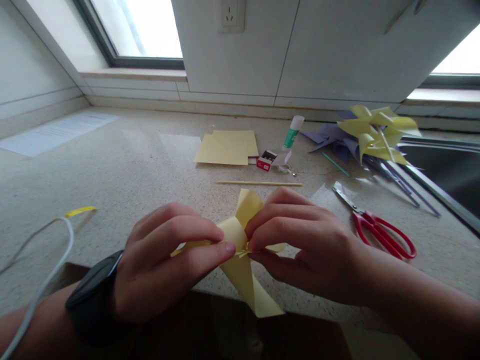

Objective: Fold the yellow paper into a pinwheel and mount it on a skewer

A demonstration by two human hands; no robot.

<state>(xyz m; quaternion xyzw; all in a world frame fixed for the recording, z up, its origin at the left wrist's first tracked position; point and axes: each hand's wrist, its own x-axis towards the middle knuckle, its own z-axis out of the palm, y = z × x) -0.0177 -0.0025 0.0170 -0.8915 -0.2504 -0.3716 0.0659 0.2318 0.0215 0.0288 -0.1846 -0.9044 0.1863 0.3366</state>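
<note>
A yellow paper pinwheel (240, 277) with curled blades is held over the counter's front edge. My left hand (168, 260), with a black watch on its wrist, pinches the paper near the centre between thumb and index finger. From the right, my right hand (303, 240) has its fingertips closed on the pinwheel at its centre; whether a small part is between them is hidden. A thin wooden stick (258, 183) lies just beyond the hands. Red-handled scissors (382, 232) rest beside the right wrist.
Yellow paper sheets (225, 148), a small red box (266, 160) and a glue stick (293, 132) are at the back. Finished yellow and purple pinwheels (378, 131) lie by the sink (446, 190). A white cable (41, 295) crosses the left forearm.
</note>
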